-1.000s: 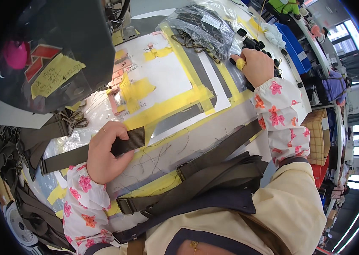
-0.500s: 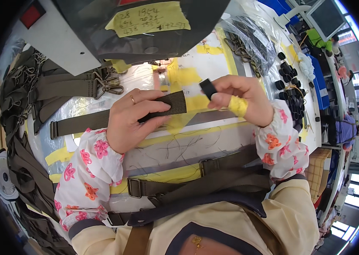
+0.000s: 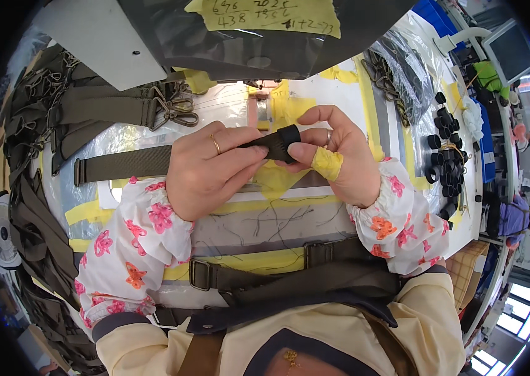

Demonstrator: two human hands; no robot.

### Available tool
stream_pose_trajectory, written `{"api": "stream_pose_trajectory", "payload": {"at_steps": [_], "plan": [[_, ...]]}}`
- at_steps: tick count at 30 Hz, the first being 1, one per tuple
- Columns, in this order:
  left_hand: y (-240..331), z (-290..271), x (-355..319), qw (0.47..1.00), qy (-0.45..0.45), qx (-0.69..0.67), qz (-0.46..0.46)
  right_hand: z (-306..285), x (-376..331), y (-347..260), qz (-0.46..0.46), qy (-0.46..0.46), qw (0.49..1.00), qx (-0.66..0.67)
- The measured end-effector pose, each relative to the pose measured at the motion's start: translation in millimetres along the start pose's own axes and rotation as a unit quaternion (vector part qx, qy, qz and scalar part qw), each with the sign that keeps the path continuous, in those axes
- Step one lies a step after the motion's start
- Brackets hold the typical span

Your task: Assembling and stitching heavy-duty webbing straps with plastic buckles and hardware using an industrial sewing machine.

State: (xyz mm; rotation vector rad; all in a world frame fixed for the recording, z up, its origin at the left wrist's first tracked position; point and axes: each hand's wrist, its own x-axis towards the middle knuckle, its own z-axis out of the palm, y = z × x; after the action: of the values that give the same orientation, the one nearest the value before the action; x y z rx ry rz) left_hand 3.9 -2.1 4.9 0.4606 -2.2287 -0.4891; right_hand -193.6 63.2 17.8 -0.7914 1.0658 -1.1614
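A dark olive webbing strap (image 3: 128, 164) runs across the work surface, with a buckle at its left end. My left hand (image 3: 205, 166) pinches the strap close to its right end. Around that end sits a short black band (image 3: 289, 135), apparently a loop, gripped between the thumb and fingers of my right hand (image 3: 347, 156). Yellow tape (image 3: 327, 163) wraps the right thumb. Both hands meet in front of the machine, and the fingers partly cover the strap end.
Overhead hangs a dark machine head (image 3: 258, 53) with a yellow label. Olive straps with metal hooks (image 3: 99, 108) pile up at left. More straps (image 3: 315, 279) lie along the near edge. Black loops (image 3: 448, 147) are heaped at right, near bagged metal hooks (image 3: 387, 81).
My right hand has moved left and brought the black band onto the strap's end; before, the two were apart. The left hand still pinches the strap. The view has shifted slightly.
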Motion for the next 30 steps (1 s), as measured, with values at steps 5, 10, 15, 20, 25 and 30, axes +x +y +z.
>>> {"api": "stream_pose_trajectory", "payload": {"at_steps": [5,10,15,20,25,30], "plan": [[0.3,7.9,-4.9,1.000,-0.002,0.000,0.026,13.0,-2.1,0.8,0.033,-0.014,0.998,-0.061],[3.0,5.2,-4.5,0.965,-0.001,-0.225,-0.135,9.1,-4.1,1.7,0.070,-0.050,0.994,-0.065],[-2.6,-0.9,0.2,0.968,-0.083,-0.194,-0.138,9.8,-5.3,1.4,0.075,-0.056,0.995,-0.046],[-0.9,0.5,0.3,0.955,-0.082,-0.192,-0.212,14.6,-5.2,2.0,0.067,-0.084,0.986,-0.130],[-4.9,-16.7,0.5,0.956,-0.166,-0.150,-0.190,9.0,-13.7,-3.3,0.008,-0.100,0.962,-0.253],[-16.3,-75.8,-22.0,0.976,-0.130,0.160,-0.077,-12.6,-16.1,-13.5,-0.099,-0.032,0.941,-0.322]]}}
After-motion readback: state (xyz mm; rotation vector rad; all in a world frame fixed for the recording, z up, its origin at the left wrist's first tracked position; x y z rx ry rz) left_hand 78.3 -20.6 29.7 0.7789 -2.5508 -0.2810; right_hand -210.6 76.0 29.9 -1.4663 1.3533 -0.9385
